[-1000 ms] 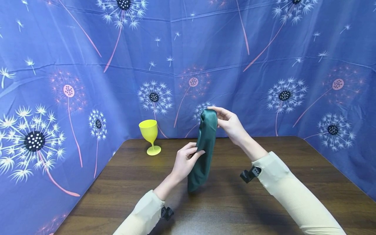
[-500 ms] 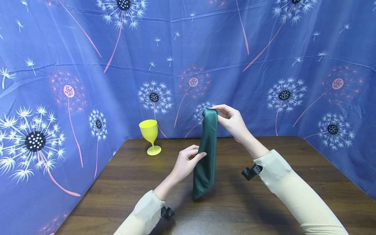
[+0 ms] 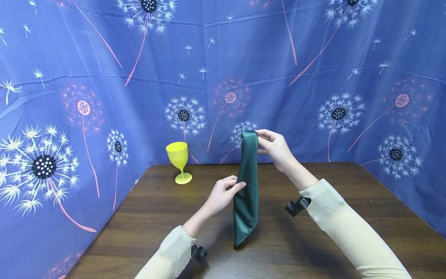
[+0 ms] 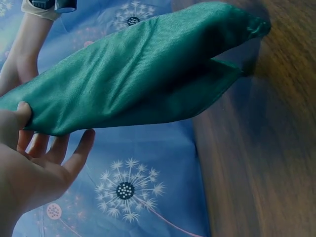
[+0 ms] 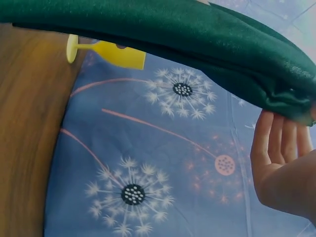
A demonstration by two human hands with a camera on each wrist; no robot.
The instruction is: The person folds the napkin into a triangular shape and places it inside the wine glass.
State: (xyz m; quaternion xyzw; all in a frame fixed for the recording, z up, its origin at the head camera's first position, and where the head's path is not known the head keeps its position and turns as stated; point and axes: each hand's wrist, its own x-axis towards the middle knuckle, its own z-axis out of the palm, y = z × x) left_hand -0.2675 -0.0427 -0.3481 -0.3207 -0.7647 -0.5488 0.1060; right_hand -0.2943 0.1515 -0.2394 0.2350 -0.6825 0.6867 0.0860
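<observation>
**Green cloth hung lengthwise between an upper and a lower grip**

A glossy green cloth [image 3: 246,190], narrowed to a long band, hangs in front of the person above the tabletop [image 3: 306,248]. Its long axis runs close to vertical in the head view, from a rounded fold at the top to a slanted point at the bottom; whether that point touches the tabletop cannot be told. The right hand [image 3: 275,149] pinches the band at its upper end, from the right side. The left hand [image 3: 223,192] pinches the left edge near mid-length, thumb on the near face and fingers behind.

The governing relation appears to be this vertical offset: the cloth extends straight down from the right grip, passes through the left grip, and leaves its lower part free below. The left hand is therefore the nearer to the loose end. In the left wrist view, that end parts into two layers.

A yellow goblet [image 3: 178,155] stands upright on the tabletop, left of the cloth and well apart from both hands. A blue backdrop [image 3: 278,46] printed with dandelions rises behind. Small black devices [image 3: 297,206] sit at the cuffs of the pale sleeves [image 3: 352,228]. No brand, label or writing can be read on any item.
</observation>
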